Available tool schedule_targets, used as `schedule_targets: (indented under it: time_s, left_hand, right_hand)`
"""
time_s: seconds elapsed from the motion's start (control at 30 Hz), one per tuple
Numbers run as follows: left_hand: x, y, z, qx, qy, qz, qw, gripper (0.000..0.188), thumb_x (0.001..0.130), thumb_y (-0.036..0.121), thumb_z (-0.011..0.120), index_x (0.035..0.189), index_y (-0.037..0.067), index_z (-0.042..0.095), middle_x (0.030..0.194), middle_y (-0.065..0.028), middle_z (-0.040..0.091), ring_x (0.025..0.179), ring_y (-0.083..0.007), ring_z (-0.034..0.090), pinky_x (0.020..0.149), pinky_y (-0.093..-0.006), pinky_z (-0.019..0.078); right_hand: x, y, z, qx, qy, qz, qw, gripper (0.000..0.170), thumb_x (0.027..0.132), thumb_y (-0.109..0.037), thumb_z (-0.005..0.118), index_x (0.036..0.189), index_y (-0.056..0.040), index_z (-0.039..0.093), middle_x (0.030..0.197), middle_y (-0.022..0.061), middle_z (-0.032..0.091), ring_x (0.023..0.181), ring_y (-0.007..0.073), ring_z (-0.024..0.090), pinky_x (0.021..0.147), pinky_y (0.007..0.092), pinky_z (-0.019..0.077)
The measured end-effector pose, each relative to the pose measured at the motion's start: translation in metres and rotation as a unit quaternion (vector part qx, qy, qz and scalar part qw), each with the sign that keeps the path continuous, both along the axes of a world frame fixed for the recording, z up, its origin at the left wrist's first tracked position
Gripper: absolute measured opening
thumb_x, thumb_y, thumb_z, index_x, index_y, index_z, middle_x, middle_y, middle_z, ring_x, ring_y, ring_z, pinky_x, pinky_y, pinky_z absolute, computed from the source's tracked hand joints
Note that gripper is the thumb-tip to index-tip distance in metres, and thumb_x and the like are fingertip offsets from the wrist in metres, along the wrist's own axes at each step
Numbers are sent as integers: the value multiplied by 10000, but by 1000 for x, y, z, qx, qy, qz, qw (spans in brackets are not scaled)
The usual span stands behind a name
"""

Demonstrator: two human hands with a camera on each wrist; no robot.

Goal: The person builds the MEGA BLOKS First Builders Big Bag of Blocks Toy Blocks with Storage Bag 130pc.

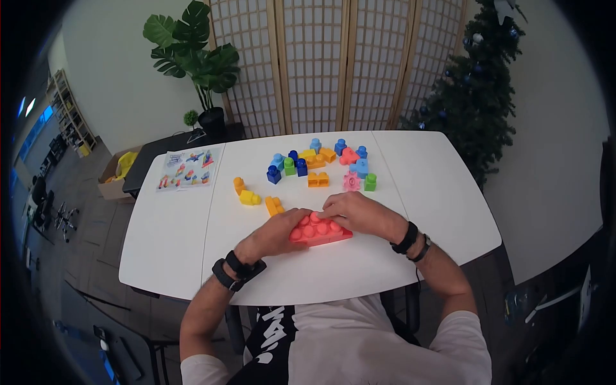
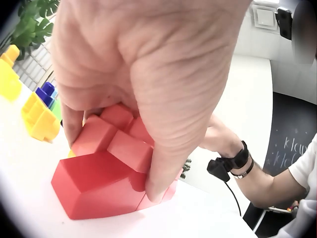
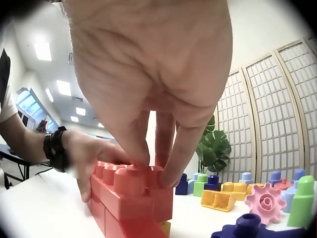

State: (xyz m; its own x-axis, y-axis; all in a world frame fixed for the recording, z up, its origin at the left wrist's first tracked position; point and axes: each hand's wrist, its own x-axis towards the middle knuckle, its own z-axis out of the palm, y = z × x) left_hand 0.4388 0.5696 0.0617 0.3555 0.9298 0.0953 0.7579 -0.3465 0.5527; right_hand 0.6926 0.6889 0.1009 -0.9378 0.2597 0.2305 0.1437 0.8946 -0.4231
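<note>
Head view: red block stack (image 1: 322, 239) sits at mid-width of the white surface (image 1: 269, 285), toward the front edge. Left hand (image 1: 280, 232) is clamped on the stack, thumb and fingers on opposite sides. Right hand (image 1: 359, 212) pinches the stack's top by the studs.

Step in hand looks like seating red pieces together. Next move probably calls for straight-down pressure from the right, left bracing; uneven push could skew a joint. Yellow sliver shows low by the stack in the right wrist view; can't tell if it's attached.

Loose: orange block (image 1: 274, 206) just beyond the left hand, mixed blocks (image 1: 313, 162) toward the far edge, printed sheet (image 1: 188, 170) near the far-left corner.

Containers: cardboard box (image 1: 114, 190) off the left edge, yellow item (image 1: 126, 165) inside; black pot (image 1: 212, 119) holds a leafy plant (image 1: 196, 54).
</note>
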Motion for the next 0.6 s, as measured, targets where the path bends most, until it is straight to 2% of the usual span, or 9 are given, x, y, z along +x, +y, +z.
schedule_targets:
  time_s: [0.03,0.17,0.23,0.27,0.37,0.47,0.53,0.57,0.6]
  left_hand:
    - [0,0,-1,-3,-1,1,1000,862,778,169,967,1525,23,562,1346,-179,716,1216,-364,715,1049,-417,579]
    - [0,3,1,0,-22,-1,1000,814,780,185,966,1484,15,595,1312,-190,736,1182,-359,735,1016,-413,593]
    - [1,3,1,-4,-27,-4,1000,802,778,190,968,1471,13,605,1296,-195,744,1169,-359,741,1007,-412,596]
    - [0,4,0,-6,-28,-3,1000,795,771,190,969,1459,10,614,1273,-197,754,1148,-360,749,996,-411,600]
    - [0,9,-1,-5,-25,1,1000,790,757,190,973,1442,5,626,1230,-198,768,1114,-362,761,980,-409,605]
    - [1,10,-1,-1,-27,2,1000,790,744,189,973,1431,1,634,1200,-197,776,1091,-364,767,968,-409,609]
    - [2,11,1,3,-32,-1,999,787,739,190,971,1426,0,637,1190,-198,778,1081,-365,769,961,-408,611]
    - [3,10,2,-6,-40,1,999,787,729,178,966,1421,-4,637,1194,-206,777,1088,-374,765,966,-413,610]
    - [3,10,3,-15,-47,4,999,788,719,166,961,1415,-8,636,1198,-214,775,1094,-384,761,972,-419,609]
  right_hand:
    - [1,-1,-4,17,4,3,1000,313,935,-2,680,1199,-91,821,1045,166,740,998,361,734,893,437,596]
    - [2,-5,-10,51,8,4,999,334,936,-14,667,1225,-102,810,1053,168,726,1009,367,727,899,439,592]
    - [2,-7,-7,39,-27,-16,999,319,936,-3,686,1226,-62,803,1151,159,752,1097,364,720,980,433,582]
    - [3,-7,-8,39,-26,-18,999,319,936,-3,686,1226,-62,803,1151,159,752,1097,364,720,980,433,582]
    - [8,-11,-12,23,-6,-18,1000,308,947,-68,710,1245,-43,786,1196,169,737,1142,363,700,1014,438,565]
    - [12,-19,-14,18,7,-39,999,345,947,-150,750,1276,-47,755,1149,160,698,1122,351,671,978,449,563]
    - [14,-20,-15,22,20,-25,999,533,900,-257,842,1373,-63,692,1226,140,680,1170,357,643,1009,445,554]
    - [14,-19,-17,22,21,-25,999,533,900,-257,842,1373,-63,692,1226,140,680,1170,357,643,1009,445,554]
    - [13,-17,-19,32,18,-22,999,625,873,-279,872,1414,-58,648,1249,144,667,1194,362,632,1021,441,550]
